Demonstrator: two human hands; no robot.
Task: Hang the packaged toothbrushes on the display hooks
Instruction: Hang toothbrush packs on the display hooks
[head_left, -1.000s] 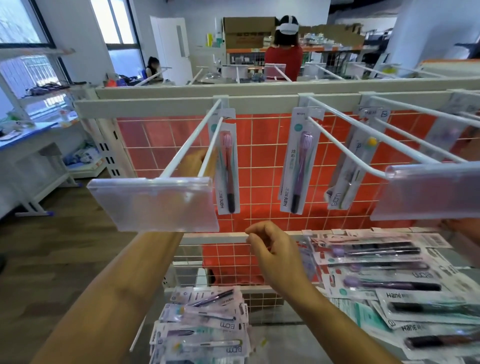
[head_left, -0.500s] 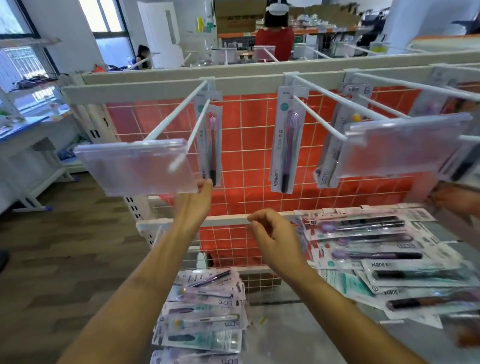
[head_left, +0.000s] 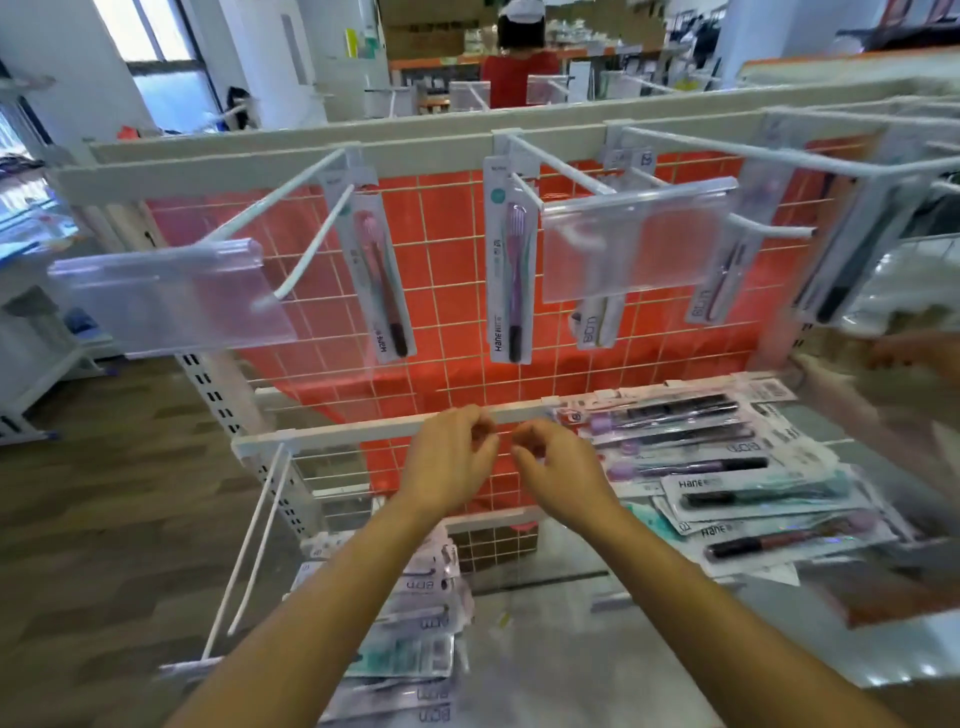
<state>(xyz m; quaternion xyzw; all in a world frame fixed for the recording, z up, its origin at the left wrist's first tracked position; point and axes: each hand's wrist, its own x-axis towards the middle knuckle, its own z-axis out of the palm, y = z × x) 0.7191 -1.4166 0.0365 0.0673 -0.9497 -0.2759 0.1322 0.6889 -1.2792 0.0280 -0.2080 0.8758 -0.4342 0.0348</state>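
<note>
Head view: four toothbrush packs hang at the back of the white display hooks, against the red mesh panel (head_left: 441, 249). A pink toothbrush pack (head_left: 384, 280) hangs on the left hook (head_left: 311, 244) and a purple toothbrush pack (head_left: 511, 270) on the second hook (head_left: 561, 166). Two more packs hang further right, one (head_left: 597, 325) partly hidden behind a clear label holder (head_left: 634, 239), the other (head_left: 714, 286) just beyond it. A loose pile of packs (head_left: 727, 473) lies flat on the shelf to the right, and a second pile (head_left: 415, 629) lies lower down to the left, under the left forearm. The left hand (head_left: 447, 457) and right hand (head_left: 561, 467) are raised side by side in front of the white rail (head_left: 363, 431), close together but apart. The fingers of each are loosely curled with nothing visibly in them, and neither hand touches a pack. Another clear label holder (head_left: 171, 296) hangs at the tip of the left hook. Beyond the rack stands a person in red (head_left: 519, 73).
</note>
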